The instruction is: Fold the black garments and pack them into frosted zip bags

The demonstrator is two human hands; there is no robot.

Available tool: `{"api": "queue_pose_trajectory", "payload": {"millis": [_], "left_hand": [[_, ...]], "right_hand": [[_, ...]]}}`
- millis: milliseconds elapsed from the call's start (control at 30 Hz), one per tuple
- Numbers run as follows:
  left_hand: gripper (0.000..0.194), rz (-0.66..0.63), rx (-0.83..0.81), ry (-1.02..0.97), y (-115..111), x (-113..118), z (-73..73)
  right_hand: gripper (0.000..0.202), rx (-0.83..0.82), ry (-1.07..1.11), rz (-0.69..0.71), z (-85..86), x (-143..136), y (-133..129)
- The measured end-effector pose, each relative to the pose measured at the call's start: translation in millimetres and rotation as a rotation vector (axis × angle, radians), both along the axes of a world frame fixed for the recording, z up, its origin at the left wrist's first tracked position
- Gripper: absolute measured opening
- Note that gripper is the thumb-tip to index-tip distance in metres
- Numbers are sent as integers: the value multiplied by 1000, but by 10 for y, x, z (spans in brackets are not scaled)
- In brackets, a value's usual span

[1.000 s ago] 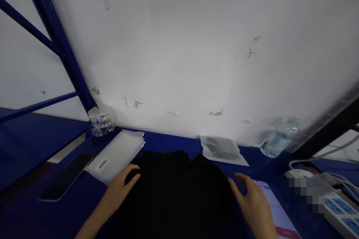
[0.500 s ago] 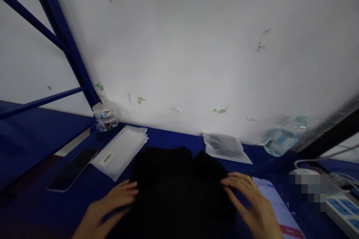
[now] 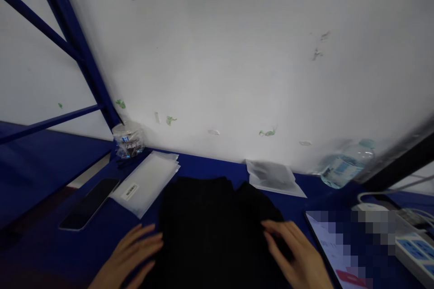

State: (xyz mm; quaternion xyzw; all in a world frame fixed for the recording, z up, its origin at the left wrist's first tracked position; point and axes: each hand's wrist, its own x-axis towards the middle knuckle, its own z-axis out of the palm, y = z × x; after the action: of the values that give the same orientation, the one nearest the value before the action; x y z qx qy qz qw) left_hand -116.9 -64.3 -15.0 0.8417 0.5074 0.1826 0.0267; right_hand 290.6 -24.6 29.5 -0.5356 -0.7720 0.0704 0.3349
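Observation:
A black garment (image 3: 210,226) lies folded on the blue table in front of me; its dark folds are hard to make out. My left hand (image 3: 135,253) rests at its left edge, fingers stretched and apart, the tips touching the fabric. On the other side my right hand (image 3: 293,248) has thumb and fingertips close together on the cloth near its right edge, with a fold of it apparently pinched. The lower part of the garment runs out of view.
Left of the garment lie white plastic bags (image 3: 145,185) with a barcode label and a dark phone (image 3: 88,204). A plastic-wrapped roll (image 3: 129,140) stands behind. Toward the wall are a flat packet (image 3: 273,178) and a water bottle (image 3: 347,165). A tablet (image 3: 327,244) and power strip (image 3: 415,253) sit right.
My right hand has moved left and slightly down over the garment's right edge. My left hand has shifted slightly down and left, its fingers more spread.

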Motion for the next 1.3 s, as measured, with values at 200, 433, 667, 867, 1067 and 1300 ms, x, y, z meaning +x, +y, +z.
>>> {"api": "queue_pose_trajectory", "payload": {"millis": [200,433,667,867,1067,1300], "left_hand": [[35,-12,51,-5,865,187,332],[37,273,212,-136,1318,306,312],[52,64,51,128,742,576,39],[55,99,-24,169,631,587,-80],[54,100,-21,159,649,603,-60],[56,83,-15,131,644,577,-89]], "right_hand": [[19,-272,-3,249,159,-532,711],[23,-220,278,64,291,-482,1116],[33,-426,-147,-62,44,209,512],[36,-522,43,107,7,274,414],[51,-268,191,125,-60,16,762],[53,-220,-172,-59,-390,-106,786]]}}
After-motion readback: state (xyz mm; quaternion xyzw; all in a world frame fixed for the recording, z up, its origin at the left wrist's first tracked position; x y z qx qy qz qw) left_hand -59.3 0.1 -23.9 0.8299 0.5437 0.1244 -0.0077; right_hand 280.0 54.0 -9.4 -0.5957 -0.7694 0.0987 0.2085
